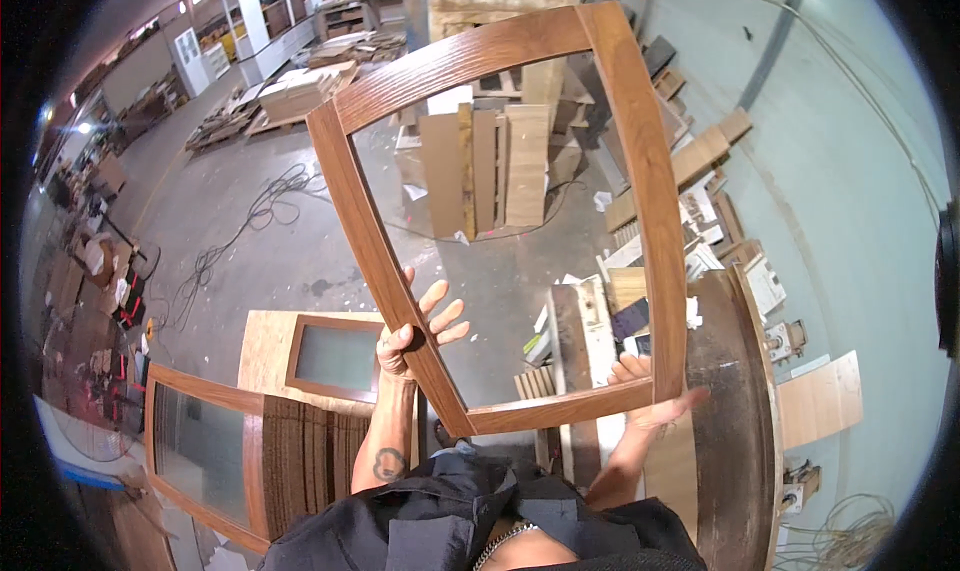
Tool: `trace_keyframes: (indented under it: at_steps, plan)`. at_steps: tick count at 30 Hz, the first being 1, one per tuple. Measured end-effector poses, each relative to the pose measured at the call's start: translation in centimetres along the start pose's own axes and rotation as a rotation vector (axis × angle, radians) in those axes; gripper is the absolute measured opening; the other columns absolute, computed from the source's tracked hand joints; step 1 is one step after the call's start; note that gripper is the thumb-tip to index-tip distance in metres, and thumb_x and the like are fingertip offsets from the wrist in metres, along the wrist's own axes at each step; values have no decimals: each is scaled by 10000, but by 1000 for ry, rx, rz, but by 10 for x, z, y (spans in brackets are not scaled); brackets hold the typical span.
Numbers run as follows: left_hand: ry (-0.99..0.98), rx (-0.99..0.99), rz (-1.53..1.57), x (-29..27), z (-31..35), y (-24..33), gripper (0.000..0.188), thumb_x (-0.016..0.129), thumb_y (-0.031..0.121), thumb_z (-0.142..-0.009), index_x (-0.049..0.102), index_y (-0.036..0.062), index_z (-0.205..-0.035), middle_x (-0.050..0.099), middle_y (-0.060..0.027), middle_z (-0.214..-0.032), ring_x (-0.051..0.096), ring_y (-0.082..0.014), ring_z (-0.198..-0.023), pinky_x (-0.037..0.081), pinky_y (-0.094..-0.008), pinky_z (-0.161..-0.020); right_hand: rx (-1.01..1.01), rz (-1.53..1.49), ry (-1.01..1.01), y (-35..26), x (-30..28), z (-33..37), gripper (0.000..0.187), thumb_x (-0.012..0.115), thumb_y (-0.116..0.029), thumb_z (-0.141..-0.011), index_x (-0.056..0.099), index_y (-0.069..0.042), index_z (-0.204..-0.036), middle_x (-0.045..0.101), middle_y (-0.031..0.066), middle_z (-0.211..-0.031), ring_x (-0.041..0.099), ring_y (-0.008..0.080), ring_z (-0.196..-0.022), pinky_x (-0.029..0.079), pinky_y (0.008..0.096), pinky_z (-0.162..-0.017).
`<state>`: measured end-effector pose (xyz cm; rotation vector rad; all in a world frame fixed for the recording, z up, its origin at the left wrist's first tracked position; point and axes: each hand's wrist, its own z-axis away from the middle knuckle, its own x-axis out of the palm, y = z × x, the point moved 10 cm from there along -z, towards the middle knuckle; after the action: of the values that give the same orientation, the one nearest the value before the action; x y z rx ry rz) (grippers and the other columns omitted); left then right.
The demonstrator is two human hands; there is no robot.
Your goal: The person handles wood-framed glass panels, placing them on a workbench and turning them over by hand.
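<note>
A large brown wooden frame (655, 186), like a cabinet door's, is held up tilted in front of me. Its middle shows the floor behind; I cannot tell whether clear glass fills it. My left hand (425, 329) grips the left side piece low down, the thumb on the near face by a dark round spot (412, 338) and the fingers spread on the far side. At the lower right corner my right hand (645, 396) supports the frame, its fingers showing inside the opening and its thumb pointing out to the right; the wood hides part of the palm.
Wood-framed glass panels (200, 451) lie at lower left, beside a smaller one (340, 356) on a pale board. A dark workbench (735, 451) stands at my right. Cables (265, 201) lie on the floor; upright boards (525, 166) stand ahead, with offcuts along the right wall.
</note>
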<state>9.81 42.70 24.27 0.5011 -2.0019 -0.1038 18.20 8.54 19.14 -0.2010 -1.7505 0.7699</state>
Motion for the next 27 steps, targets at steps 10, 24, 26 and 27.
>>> trace_keyframes:
  at_steps: [10, 24, 26, 27]
  plan:
    - [-3, 258, 13, -100, -1, 119, 658, 539, 119, -920, 193, 122, -1480, 327, -236, -1447, 423, -403, -1271, 428, -545, -1012, 438, 617, -461, 66, 146, -183, 776, 525, -500, -824, 385, 79, -1321, 559, 254, -1198, 617, 328, -995, 519, 414, -834]
    - [883, 481, -371, -246, 19, 215, 610, 566, 216, -909, 297, 42, -1428, 344, -229, -1446, 409, -366, -1297, 414, -464, -1023, 826, 1028, -478, 345, 126, -427, 412, 558, -381, -941, 583, 28, -987, 604, 64, -766, 606, 141, -688, 529, 309, -616]
    - [953, 474, -323, -264, 24, 219, 572, 592, 199, -886, 355, 89, -1395, 375, -226, -1431, 445, -375, -1268, 421, -473, -1017, 841, 1176, -491, 389, 97, -436, 410, 551, -389, -942, 590, 18, -918, 567, 43, -675, 594, 140, -670, 530, 331, -589]
    - [1005, 488, -274, -268, 28, 217, 563, 600, 187, -881, 367, 90, -1384, 408, -227, -1408, 452, -364, -1264, 440, -467, -998, 784, 1221, -491, 410, 88, -440, 409, 556, -386, -940, 593, 16, -875, 552, 35, -647, 581, 136, -632, 514, 317, -565]
